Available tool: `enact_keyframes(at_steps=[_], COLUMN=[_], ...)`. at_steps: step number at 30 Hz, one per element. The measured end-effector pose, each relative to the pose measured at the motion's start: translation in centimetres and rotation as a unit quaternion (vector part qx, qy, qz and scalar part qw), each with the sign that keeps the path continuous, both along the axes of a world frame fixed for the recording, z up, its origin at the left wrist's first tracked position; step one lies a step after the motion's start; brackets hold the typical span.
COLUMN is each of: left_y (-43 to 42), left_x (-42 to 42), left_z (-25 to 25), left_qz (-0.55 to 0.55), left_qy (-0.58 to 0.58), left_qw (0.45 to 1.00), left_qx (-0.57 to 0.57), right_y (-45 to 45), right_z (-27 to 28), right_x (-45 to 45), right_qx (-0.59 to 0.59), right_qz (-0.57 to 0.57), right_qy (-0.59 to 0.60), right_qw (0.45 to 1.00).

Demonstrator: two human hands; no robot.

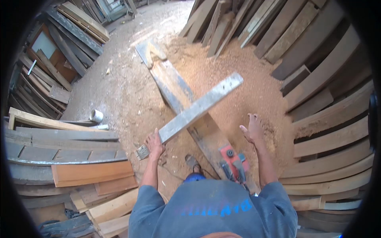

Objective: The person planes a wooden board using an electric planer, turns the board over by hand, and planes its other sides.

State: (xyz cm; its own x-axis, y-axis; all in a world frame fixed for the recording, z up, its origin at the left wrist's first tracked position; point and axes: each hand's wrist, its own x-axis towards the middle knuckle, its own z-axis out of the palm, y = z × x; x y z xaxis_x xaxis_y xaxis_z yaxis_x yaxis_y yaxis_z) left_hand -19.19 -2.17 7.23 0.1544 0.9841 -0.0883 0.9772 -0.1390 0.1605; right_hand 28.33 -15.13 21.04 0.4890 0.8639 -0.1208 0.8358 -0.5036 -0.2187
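A grey, weathered board [202, 106] lies crosswise over a long, narrow bench plank [172, 83]. My left hand [154, 143] grips the board's near left end, fingers at its edge. To the right of the bench, my right hand [254, 127] is in the air with its fingers apart and nothing in it. A red power tool [234, 162] rests on the bench's near end, below and left of my right hand. At the bench's far end sits a notched piece of wood [152, 54].
Wood planks [329, 75] lean and stack along the right side. More boards [93, 172] lie at the left, near a white cup [96, 116]. A small wood block [142, 152] is beside my left hand. Sawdust [226, 73] covers the ground.
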Motion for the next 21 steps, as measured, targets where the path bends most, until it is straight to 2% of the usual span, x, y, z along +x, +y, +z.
enact_keyframes(at_steps=[4,7,13,16,19,21], left_y=[2.8,5.1,8.8,10.5,9.6,9.4], left_x=[0.3,0.4,-0.8,-0.7,1.4,3.4], left_z=[-1.0,-0.3,-0.5,-0.7,1.8,-3.9], left_qz=[0.023,0.009,-0.065,-0.078,0.046,0.169], left_qy=[0.002,-0.022,-0.024,0.047,-0.019,-0.132], left_qw=[0.999,1.000,0.996,0.994,0.997,0.967], left_qx=[0.040,0.017,0.050,0.055,0.067,0.134], right_y=[3.3,4.3,4.2,3.6,2.3,0.6], right_z=[-1.1,-3.4,-5.6,-7.2,-9.5,-10.0], right_x=[2.1,3.9,4.6,4.8,4.1,3.2], right_qx=[-0.039,-0.079,-0.128,-0.125,-0.228,-0.189], right_qz=[0.034,0.068,0.084,0.145,0.114,0.086], right_qy=[-0.107,-0.130,-0.135,-0.162,-0.100,-0.099], right_qw=[0.993,0.986,0.979,0.968,0.962,0.973])
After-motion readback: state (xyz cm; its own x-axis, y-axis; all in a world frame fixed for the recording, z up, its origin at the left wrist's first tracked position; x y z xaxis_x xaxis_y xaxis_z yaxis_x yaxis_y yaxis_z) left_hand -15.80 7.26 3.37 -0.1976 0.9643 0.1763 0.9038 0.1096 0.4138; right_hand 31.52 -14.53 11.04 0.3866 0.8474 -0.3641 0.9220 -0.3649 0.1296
